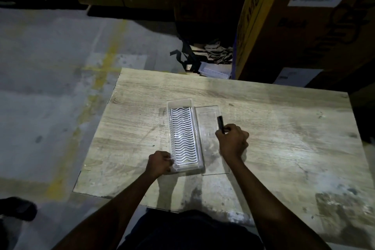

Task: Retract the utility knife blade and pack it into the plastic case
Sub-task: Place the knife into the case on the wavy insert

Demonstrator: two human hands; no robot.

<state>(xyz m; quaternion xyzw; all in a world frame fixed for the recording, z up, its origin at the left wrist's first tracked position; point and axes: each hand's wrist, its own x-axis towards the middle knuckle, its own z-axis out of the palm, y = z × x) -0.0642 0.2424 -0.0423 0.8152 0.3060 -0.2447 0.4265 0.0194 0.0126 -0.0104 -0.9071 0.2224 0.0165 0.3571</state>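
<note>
**Clear plastic case open on the table, knife in your right hand**

Clear plastic makes up the case (183,138), which lies lengthwise in the middle of the wooden table (263,119), its long axis running from 6 to 12 o'clock. Inside it you see only a ribbed insert of white wavy lines; nothing else lies in it. The flat transparent lid (211,142) rests on the table just beside the case, touching its 3 o'clock side.

Your left hand (160,163) is curled around the near corner of the case, at its 7 o'clock end, fingers pressed against the wall. Your right hand (233,140) is closed in a pinch on the utility knife (220,125), a slim dark tool that sticks out from your fingers toward 11 o'clock, above the far half of the lid. You cannot tell from here whether the blade is out or drawn in.

The table top is pale wood grain, scuffed and stained, with a grey worn patch toward 4 o'clock. Beyond its left edge lies a concrete floor (50,87) with a faded yellow stripe. At 1 o'clock tall cardboard boxes (294,32) stand against the table, and a second ribbed plastic case (215,72) sits just past the far edge at 12 o'clock. The room is dim.
</note>
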